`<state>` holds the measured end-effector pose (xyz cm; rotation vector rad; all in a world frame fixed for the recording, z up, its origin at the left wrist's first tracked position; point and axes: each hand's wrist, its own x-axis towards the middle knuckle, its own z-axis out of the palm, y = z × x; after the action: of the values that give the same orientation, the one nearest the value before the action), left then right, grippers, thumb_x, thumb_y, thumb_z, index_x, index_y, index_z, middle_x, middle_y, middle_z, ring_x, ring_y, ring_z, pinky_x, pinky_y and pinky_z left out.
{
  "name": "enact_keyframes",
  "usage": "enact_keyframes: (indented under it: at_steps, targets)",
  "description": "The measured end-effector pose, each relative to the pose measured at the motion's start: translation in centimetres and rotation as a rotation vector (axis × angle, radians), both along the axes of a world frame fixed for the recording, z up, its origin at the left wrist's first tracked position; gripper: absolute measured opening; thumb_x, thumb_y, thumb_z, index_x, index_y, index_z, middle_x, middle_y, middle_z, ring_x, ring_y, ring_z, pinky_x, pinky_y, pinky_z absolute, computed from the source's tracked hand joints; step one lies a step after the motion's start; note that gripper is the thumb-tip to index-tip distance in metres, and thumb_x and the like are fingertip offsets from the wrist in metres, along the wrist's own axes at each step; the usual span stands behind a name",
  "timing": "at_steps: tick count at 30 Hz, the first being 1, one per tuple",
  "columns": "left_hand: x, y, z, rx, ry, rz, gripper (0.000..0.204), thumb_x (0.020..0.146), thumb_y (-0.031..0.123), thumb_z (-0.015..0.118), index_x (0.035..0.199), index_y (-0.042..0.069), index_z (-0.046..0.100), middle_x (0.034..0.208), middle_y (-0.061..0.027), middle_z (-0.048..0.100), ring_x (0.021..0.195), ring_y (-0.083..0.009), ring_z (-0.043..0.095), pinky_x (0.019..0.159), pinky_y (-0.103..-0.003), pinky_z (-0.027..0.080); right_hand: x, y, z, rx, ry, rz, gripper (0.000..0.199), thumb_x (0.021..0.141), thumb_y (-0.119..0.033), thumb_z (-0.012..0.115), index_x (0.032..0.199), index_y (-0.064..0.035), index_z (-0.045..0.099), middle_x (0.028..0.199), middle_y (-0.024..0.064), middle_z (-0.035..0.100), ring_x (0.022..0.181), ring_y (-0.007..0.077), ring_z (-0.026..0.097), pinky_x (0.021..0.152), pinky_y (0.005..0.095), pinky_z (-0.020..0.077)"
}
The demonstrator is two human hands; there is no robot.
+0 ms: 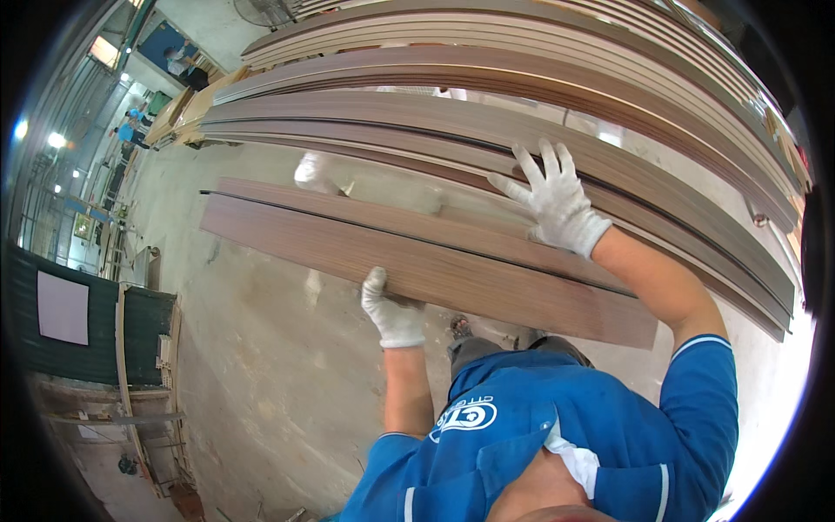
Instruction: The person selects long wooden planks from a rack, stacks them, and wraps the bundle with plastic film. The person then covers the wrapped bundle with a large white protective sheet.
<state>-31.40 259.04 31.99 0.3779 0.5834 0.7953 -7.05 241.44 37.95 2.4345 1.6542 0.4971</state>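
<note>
A long brown wood-grain panel (409, 248) with a thin black strip running lengthwise lies across in front of me. My left hand (391, 311), in a white glove, grips its near edge, thumb on top and fingers hidden underneath. Farther out, my gloved right hand (561, 204) has its fingers spread over the near edge of a similar brown panel (435, 126). That panel also bears a black strip and rests on other long pieces. Whether the right palm presses down or hovers cannot be made out.
Beyond are more stacked long brown profiles (487, 65). A blurred white shape (315, 172) shows past the front panel's far edge. Grey concrete floor (270, 365) lies below. At left stands a dark green screen (96, 322); people (184, 68) are in the far left background.
</note>
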Motion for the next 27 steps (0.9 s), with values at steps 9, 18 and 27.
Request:
enact_keyframes:
  at_steps: [9,18,27]
  targets:
    - [0.0,9.3,-2.9,-0.244,0.014,-0.064,0.048,0.077,0.024,0.074,0.122,0.01,0.062,0.119,-0.0065,0.064,0.112,-0.0281,0.06,0.097,-0.05,0.052,1.7,6.9,-5.6,0.033,-0.223,0.041,0.065,0.091,-0.022,0.059,0.153,-0.0328,0.045,0.155,0.0278,0.039,0.131,0.0577,0.044,0.111,0.073,0.0318]
    - [2.4,11.2,-2.3,-0.246,-0.036,-0.03,0.035,0.082,0.02,0.071,0.115,0.011,0.065,0.113,-0.0043,0.069,0.111,-0.0278,0.064,0.1,-0.05,0.05,2.0,7.4,-0.4,-0.088,-0.029,0.045,0.089,0.076,-0.011,0.072,0.157,-0.0238,0.04,0.156,0.0296,0.036,0.133,0.0566,0.043,0.115,0.0644,0.0328]
    - [4.4,10.7,-0.2,0.021,0.115,-0.019,0.034,0.08,0.023,0.073,0.111,0.011,0.065,0.11,-0.0056,0.068,0.108,-0.0243,0.062,0.099,-0.041,0.05,4.8,7.4,3.0,-0.079,0.291,0.076,0.104,0.059,-0.001,0.072,0.156,-0.0201,0.041,0.151,0.0263,0.043,0.125,0.045,0.053,0.105,0.0514,0.0502]
